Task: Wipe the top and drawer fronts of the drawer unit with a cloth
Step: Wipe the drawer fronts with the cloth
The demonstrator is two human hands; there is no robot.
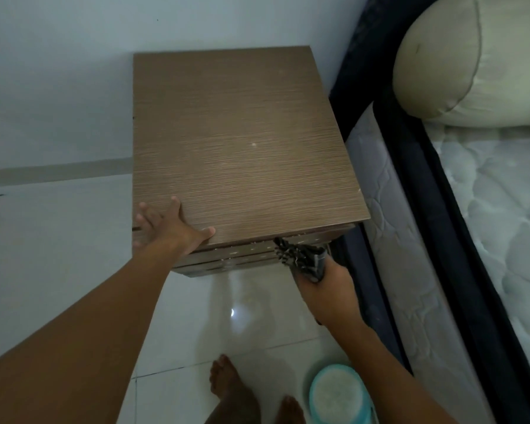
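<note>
Nearest my view: the left forearm (74, 347), running in from the bottom-left corner. The left hand (169, 228) lies flat on the near-left corner of the drawer unit (242, 133) top, fingers spread and straight, thumb along the front edge. It grasps nothing.

The right hand (328, 289) sits lower, fingers clenched round a dark patterned cloth (300, 258). The cloth is pressed to the right end of the drawer fronts (236, 255), just under the top's overhang.

The unit stands against a pale wall (74, 71) on glossy white floor tiles (58, 240). A mattress (377, 209) is just beside its right side, with a pillow (471, 62) on the bed.

Two bare feet (227, 387) show at the bottom edge, a teal basin (337, 396) beside them. I note pale specks on the top and fronts.
</note>
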